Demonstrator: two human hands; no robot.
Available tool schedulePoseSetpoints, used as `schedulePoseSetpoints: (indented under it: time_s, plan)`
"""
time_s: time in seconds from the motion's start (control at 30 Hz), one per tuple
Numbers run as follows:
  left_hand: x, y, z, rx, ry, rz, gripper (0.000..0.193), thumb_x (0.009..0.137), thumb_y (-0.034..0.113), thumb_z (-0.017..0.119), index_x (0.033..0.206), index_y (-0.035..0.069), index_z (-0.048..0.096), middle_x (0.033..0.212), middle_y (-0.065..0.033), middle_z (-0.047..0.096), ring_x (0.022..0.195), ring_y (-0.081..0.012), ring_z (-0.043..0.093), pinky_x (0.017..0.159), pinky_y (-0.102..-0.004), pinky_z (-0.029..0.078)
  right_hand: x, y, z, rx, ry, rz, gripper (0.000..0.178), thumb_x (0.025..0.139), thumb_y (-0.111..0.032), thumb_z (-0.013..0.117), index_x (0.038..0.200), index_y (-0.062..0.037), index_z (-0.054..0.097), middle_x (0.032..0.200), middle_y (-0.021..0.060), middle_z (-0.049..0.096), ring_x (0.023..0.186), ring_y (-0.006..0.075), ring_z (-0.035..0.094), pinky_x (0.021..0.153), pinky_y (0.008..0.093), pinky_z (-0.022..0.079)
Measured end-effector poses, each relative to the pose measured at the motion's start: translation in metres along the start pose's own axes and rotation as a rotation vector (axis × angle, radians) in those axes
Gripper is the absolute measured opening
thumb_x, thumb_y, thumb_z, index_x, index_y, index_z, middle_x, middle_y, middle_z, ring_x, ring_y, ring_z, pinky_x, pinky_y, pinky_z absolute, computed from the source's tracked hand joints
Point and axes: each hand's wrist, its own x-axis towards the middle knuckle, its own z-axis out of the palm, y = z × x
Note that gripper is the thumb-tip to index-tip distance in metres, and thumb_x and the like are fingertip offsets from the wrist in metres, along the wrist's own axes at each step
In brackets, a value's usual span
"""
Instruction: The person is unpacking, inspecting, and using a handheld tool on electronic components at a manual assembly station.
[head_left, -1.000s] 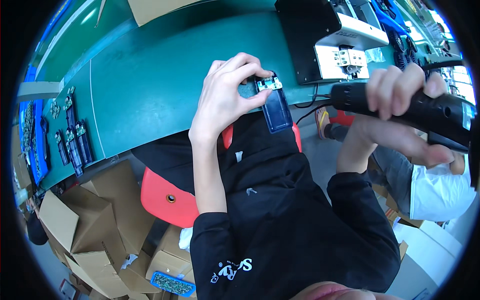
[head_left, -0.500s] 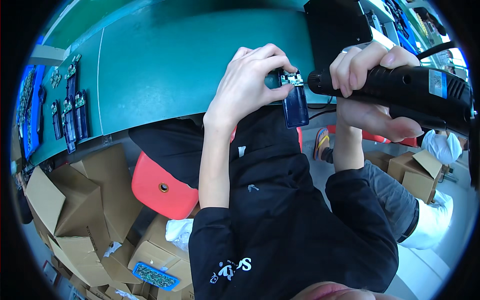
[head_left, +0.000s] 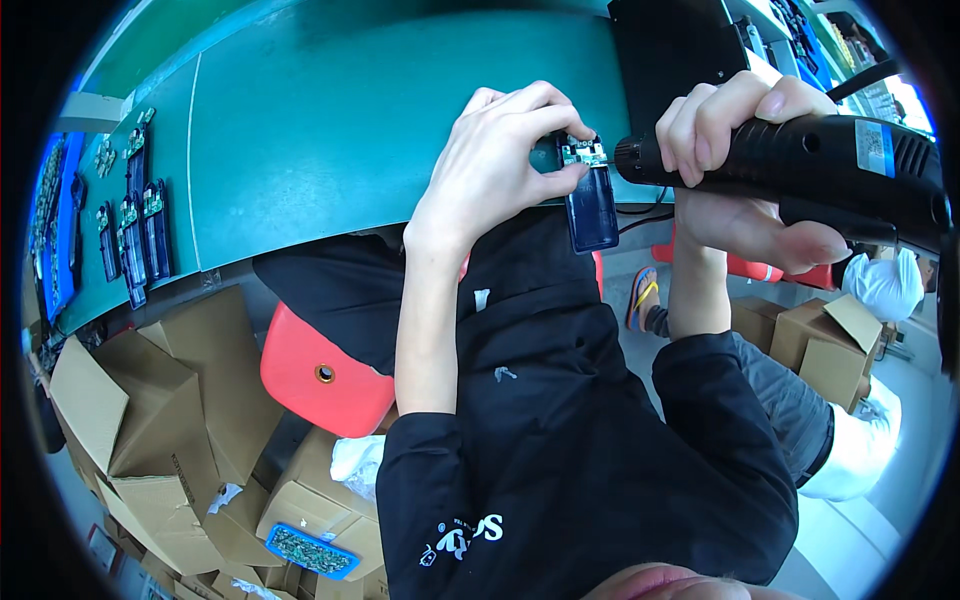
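My left hand (head_left: pixel 505 150) pinches a dark blue plastic casing (head_left: pixel 592 215) at its upper end, thumb on one side and fingers on the other. A small green and white circuit board (head_left: pixel 584 152) sits in that end of the casing. Wrapped in my right hand (head_left: pixel 735 150) is a black electric screwdriver (head_left: pixel 820 160), held level with its nose pointing left. Its thin bit reaches the edge of the circuit board; whether it is seated in a screw is too small to tell. The casing's lower end juts over the near edge of the green bench (head_left: pixel 320 130).
Several similar casings with boards (head_left: pixel 133 240) lie on the bench at the left, beside a blue tray (head_left: pixel 65 220) of parts. A black box-like unit (head_left: pixel 675 80) stands behind my right hand. Open cardboard boxes (head_left: pixel 190 400) and a red stool (head_left: pixel 325 370) are below the bench.
The view has shifted very slightly. Both hands keep their grips, and the screwdriver stays against the board's edge.
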Motion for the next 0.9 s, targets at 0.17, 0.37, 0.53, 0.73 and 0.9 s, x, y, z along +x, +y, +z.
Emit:
schedulePoseSetpoints:
  time_s: [0.17,0.37,0.53,0.73,0.9]
  plan:
    - [0.000,0.000,-0.001,0.015,-0.004,-0.009,0.027,0.068,0.015,0.081,0.093,0.013,0.071,0.094,0.0036,0.062,0.068,-0.0145,0.052,0.081,-0.0277,0.041,0.001,-0.001,0.001,0.050,0.013,0.026,0.092,0.076,-0.088,0.044,0.110,-0.0020,0.043,0.070,0.0061,0.047,0.050,0.0127,0.049,0.044,0.0256,0.044]
    - [0.003,0.006,-0.005,0.015,-0.018,-0.052,0.024,0.072,0.020,0.080,0.093,0.012,0.071,0.097,-0.0013,0.064,0.087,-0.0210,0.062,0.088,-0.0332,0.044,0.021,-0.032,-0.034,0.353,0.189,0.058,0.081,0.078,-0.080,0.056,0.107,-0.0046,0.047,0.071,0.0033,0.051,0.053,0.0097,0.053,0.050,0.0231,0.048]
    - [0.008,-0.001,-0.006,0.173,0.152,-0.025,0.030,0.078,0.029,0.078,0.101,0.012,0.068,0.099,-0.0035,0.064,0.091,-0.0247,0.062,0.084,-0.0354,0.047,0.022,-0.061,-0.058,0.624,0.392,0.081,0.068,0.080,-0.071,0.061,0.104,-0.0084,0.048,0.071,0.0001,0.052,0.055,0.0066,0.054,0.051,0.0220,0.048]
    - [0.018,0.048,-0.003,-0.027,0.290,0.016,0.031,0.082,0.025,0.075,0.105,0.007,0.063,0.097,-0.0074,0.064,0.088,-0.0271,0.064,0.068,-0.0342,0.053,0.014,-0.078,-0.072,0.635,0.400,0.068,0.064,0.081,-0.068,0.061,0.102,-0.0086,0.048,0.072,-0.0005,0.053,0.056,0.0064,0.054,0.051,0.0222,0.048]
    - [-0.006,0.093,0.040,-0.335,0.064,0.097,0.012,0.085,0.009,0.069,0.097,0.005,0.065,0.095,-0.0062,0.067,0.065,-0.0200,0.062,0.063,-0.0331,0.051,0.017,-0.095,-0.071,0.607,0.378,0.070,0.066,0.082,-0.069,0.059,0.101,-0.0076,0.048,0.073,-0.0007,0.053,0.055,0.0065,0.054,0.051,0.0227,0.048]
